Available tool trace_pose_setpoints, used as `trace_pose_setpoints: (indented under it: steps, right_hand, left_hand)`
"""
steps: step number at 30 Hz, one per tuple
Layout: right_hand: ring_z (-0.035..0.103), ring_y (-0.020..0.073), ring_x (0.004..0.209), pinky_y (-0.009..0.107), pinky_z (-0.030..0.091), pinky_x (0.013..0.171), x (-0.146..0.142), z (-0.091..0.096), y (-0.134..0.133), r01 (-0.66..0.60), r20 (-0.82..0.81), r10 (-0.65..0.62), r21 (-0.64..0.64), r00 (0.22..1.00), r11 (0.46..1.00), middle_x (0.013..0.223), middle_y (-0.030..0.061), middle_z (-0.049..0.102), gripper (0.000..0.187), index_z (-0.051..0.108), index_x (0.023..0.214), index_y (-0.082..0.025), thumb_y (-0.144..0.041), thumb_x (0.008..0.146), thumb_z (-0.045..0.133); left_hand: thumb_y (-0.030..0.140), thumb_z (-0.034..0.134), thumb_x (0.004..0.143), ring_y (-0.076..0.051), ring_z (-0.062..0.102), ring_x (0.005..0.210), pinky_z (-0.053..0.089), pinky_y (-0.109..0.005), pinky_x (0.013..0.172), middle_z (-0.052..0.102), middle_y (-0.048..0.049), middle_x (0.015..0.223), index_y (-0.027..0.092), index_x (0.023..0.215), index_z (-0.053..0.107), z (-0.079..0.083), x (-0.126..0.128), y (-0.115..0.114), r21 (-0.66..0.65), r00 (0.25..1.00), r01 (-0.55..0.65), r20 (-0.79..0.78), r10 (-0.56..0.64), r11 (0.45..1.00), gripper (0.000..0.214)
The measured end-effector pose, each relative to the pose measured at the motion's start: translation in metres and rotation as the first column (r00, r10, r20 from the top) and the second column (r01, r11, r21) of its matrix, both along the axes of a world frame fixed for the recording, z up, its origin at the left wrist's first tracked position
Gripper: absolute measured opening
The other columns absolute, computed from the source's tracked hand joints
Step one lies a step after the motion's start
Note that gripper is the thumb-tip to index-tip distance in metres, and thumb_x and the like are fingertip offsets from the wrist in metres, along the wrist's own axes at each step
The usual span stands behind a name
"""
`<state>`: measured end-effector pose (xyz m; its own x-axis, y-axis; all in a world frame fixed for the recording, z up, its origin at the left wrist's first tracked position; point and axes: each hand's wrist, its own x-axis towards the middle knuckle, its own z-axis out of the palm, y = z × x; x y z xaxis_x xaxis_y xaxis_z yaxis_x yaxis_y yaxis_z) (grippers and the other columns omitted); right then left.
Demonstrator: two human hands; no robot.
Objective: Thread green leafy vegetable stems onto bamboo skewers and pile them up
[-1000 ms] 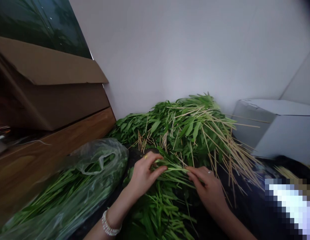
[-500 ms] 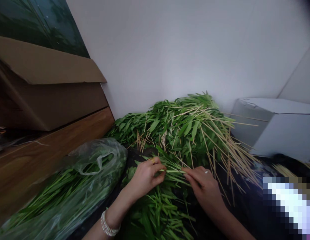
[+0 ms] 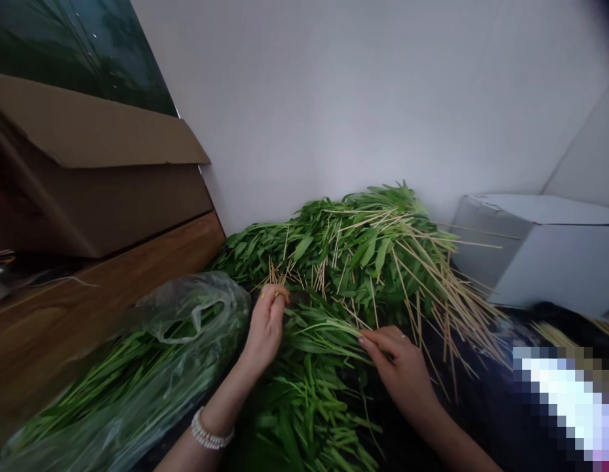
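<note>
A big heap of green leafy stalks threaded on thin bamboo skewers (image 3: 368, 255) lies against the white wall. My left hand (image 3: 265, 326), with a pearl bracelet on the wrist, is closed in a pinch at the near edge of the heap, where short skewer ends stick out. My right hand (image 3: 397, 364) pinches the stem ends of a small bunch of green stalks (image 3: 324, 331) that stretches between the two hands. Loose cut stalks (image 3: 309, 413) are piled below my hands on a dark surface.
A clear plastic bag of greens (image 3: 151, 367) lies at the left by a wooden ledge (image 3: 102, 301). A brown cardboard box (image 3: 102, 177) sits above it. A grey box (image 3: 545, 252) stands at the right. A blurred patch covers the lower right corner.
My left hand has let go of the bunch's tip and moved up and left to the skewer ends. My right hand has stayed on the bunch, barely shifting.
</note>
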<state>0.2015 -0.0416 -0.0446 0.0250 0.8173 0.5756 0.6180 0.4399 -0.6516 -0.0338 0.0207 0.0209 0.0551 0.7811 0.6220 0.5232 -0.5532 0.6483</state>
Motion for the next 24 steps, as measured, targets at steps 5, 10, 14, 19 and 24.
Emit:
trace_pose_setpoints:
  steps: [5,10,14,19,24]
  right_hand:
    - [0.059,0.0196,0.081,0.035,0.041,0.075,-0.005,0.001,-0.003,-0.001,0.126,-0.010,0.089,0.992,0.996,0.083,0.0031,0.070,0.018,0.070,0.095,-0.024,-0.029,0.092,0.053]
    - [0.059,0.0186,0.080,0.034,0.040,0.073,-0.005,0.003,-0.005,-0.030,0.182,0.002,0.149,0.983,0.988,0.083,0.0032,0.069,0.017,0.069,0.096,-0.023,-0.024,0.093,0.052]
    - [0.059,0.0186,0.081,0.034,0.040,0.073,-0.005,0.005,-0.005,-0.035,0.189,0.007,0.143,0.982,0.989,0.084,0.0031,0.069,0.016,0.068,0.097,-0.023,-0.026,0.091,0.054]
    - [0.058,0.0220,0.089,0.037,0.041,0.078,-0.008,0.007,-0.006,-0.001,0.162,-0.031,0.197,0.986,0.980,0.092,0.0050,0.067,0.018,0.065,0.101,-0.022,-0.030,0.086,0.062]
    - [0.056,0.0198,0.084,0.036,0.041,0.079,-0.013,0.010,-0.009,-0.031,0.124,0.008,0.185,0.992,0.982,0.082,0.0026,0.064,0.009,0.064,0.086,-0.022,-0.022,0.089,0.055]
  left_hand:
    - [0.028,0.044,0.095,-0.014,0.059,0.072,0.043,-0.024,0.067,0.063,-0.0009,0.082,0.020,0.096,0.057,-0.006,0.016,-0.021,-0.049,0.931,0.171,-0.320,-0.177,0.984,0.016]
    - [0.031,0.056,0.090,-0.015,0.061,0.071,0.042,-0.023,0.063,0.065,-0.0016,0.081,0.022,0.101,0.063,-0.017,0.025,-0.025,0.047,0.782,0.276,-0.591,-0.196,0.960,0.016]
    - [0.025,0.051,0.093,-0.014,0.060,0.066,0.040,-0.023,0.060,0.063,-0.0016,0.078,0.022,0.101,0.064,-0.022,0.026,-0.023,0.095,0.727,0.285,-0.670,-0.151,0.954,0.016]
    - [0.026,0.050,0.093,-0.015,0.058,0.064,0.039,-0.025,0.059,0.061,-0.0016,0.074,0.019,0.097,0.063,-0.023,0.030,-0.027,0.152,0.692,0.324,-0.711,-0.125,0.934,0.015]
    - [0.024,0.048,0.094,-0.015,0.056,0.064,0.036,-0.026,0.056,0.061,-0.0013,0.074,0.019,0.098,0.061,-0.024,0.035,-0.033,0.145,0.645,0.378,-0.750,-0.148,0.914,0.015]
